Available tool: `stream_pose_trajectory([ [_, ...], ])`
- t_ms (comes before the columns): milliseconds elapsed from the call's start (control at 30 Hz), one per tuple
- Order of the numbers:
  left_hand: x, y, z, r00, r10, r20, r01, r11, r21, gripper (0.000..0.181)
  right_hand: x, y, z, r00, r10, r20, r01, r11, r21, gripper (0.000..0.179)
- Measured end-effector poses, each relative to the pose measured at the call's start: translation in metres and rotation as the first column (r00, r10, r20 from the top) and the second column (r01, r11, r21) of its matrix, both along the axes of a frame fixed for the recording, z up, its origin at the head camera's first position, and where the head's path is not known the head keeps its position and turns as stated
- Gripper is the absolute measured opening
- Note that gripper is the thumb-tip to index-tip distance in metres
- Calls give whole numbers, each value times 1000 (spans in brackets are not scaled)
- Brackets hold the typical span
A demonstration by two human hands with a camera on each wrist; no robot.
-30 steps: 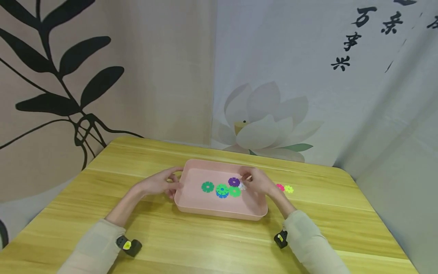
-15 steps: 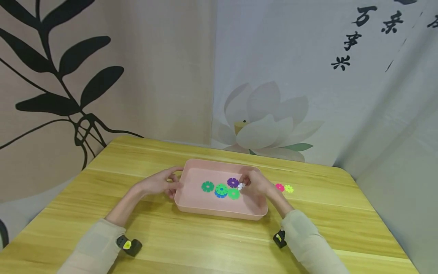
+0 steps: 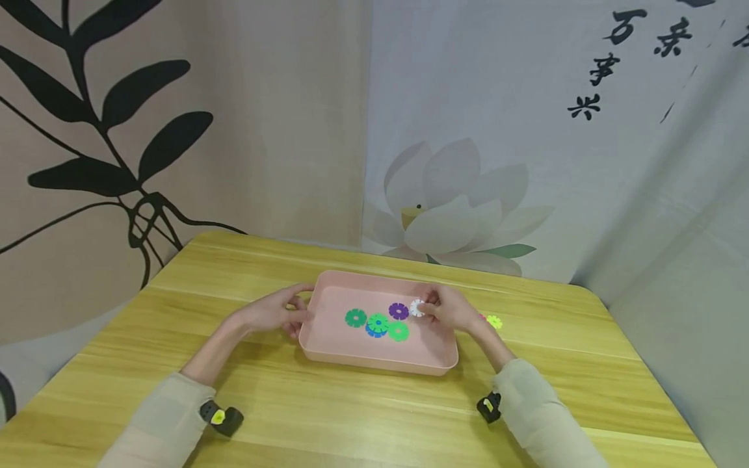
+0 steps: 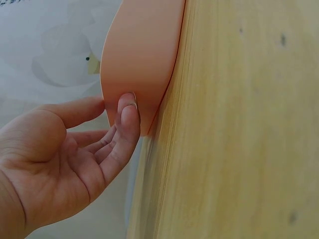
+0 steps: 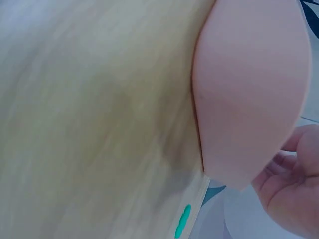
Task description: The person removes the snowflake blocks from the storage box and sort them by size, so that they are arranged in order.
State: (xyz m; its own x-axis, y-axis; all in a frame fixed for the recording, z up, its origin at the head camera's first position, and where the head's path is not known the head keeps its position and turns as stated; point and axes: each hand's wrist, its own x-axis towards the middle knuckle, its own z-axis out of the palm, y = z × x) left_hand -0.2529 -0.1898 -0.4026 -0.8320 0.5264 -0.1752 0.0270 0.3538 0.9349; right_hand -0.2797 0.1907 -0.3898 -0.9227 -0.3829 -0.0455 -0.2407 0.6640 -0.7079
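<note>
A pink tray [image 3: 333, 344] stands on the table, with several flower-shaped plastic discs inside. My left hand [image 3: 270, 314] holds the tray's left side; in the left wrist view the fingers [image 4: 127, 124] press the outer wall and the thumb meets the rim. Over the tray's right part, my right hand [image 3: 450, 308] pinches a white notched disc [image 3: 416, 308]. Beside it lie a purple disc [image 3: 399, 311] and a light green disc [image 3: 398, 331]. A green disc overlaps a blue disc [image 3: 376, 333], and a dark green disc [image 3: 355, 318] lies further left. The tray wall hides the right fingertips in the right wrist view.
On the wooden table [image 3: 328, 416], a yellow disc [image 3: 494, 322] lies right of the tray, with a pink one mostly hidden by the right wrist. The right wrist view shows a teal-green piece [image 5: 183, 221] near the table edge. A printed curtain [image 3: 292, 130] hangs behind.
My right hand has shifted slightly away and to the right with the white disc, which shows more fully now. The discs in the tray slid slightly left earlier. My left hand stays put.
</note>
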Motion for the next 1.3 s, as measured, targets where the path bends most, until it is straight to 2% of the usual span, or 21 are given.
stream_pose_trajectory([
  [300, 0, 0, 0, 1000, -9, -8, 9, 1000, -2, 70, 2, 25, 4, 995, -90, -47, 86, 993, -79, 13],
  [500, 0, 1, 0, 1000, -12, -11, 12, 1000, 0, 70, 4, 50, 5, 993, -114, -23, 110, 987, -120, 14],
  [833, 0, 2, 0, 1000, -11, -13, 11, 1000, -3, 70, 8, 97, 1, 977, -204, -58, 201, 978, -51, 16],
  [1033, 1, 2, 0, 1000, -10, -6, 10, 1000, 3, 70, 12, 128, -3, 970, -241, -35, 241, 970, -10, 18],
  [1300, 1, 1, 1, 1000, 4, 1, -4, 1000, -4, 70, 16, 163, -7, 949, -315, -13, 315, 947, 59, 21],
])
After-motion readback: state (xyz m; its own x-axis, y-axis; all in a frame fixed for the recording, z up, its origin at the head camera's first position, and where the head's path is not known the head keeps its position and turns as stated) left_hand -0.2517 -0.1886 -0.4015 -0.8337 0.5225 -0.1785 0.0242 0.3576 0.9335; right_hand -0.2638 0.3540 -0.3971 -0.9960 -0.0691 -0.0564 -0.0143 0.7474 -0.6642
